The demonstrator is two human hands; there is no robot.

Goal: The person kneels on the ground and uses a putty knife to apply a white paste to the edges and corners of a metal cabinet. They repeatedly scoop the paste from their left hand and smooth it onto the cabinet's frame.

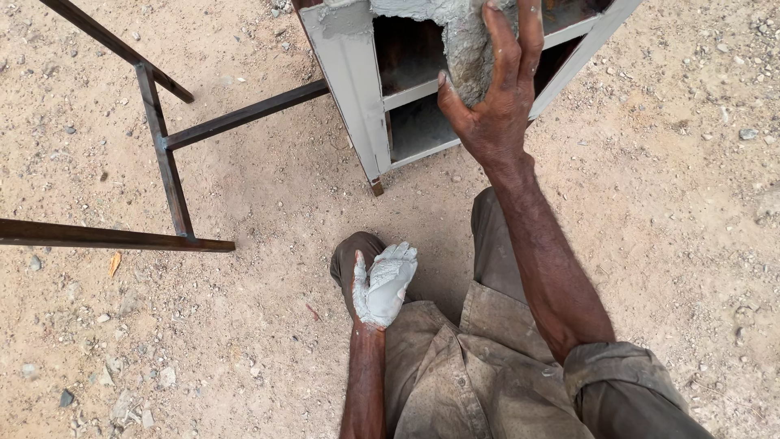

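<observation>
Fingers of the right hand (494,97) spread over a lump of grey putty (467,41) on the upper part of a grey metal cabinet (349,73). The thumb sits at the lump's lower left, the other fingers run up its right side, and the palm presses against its lower end, so the hand cups it rather than closing round it. The lump hangs down from the cabinet's top edge, long axis roughly up and down in the view, narrowing toward the palm. Its upper end is cut off by the top of the picture, as are the fingertips and the cabinet's top.

The left hand (382,284) is held low near the knee, coated in the same grey putty, fingers loosely curled with the palm turned up; whether it holds a small amount in the hollow is hard to tell.

Inside the cabinet, shelves lie in dark shadow and little can be made out. A frame of dark steel bars (166,162) stands to the left on sandy ground (244,325).
</observation>
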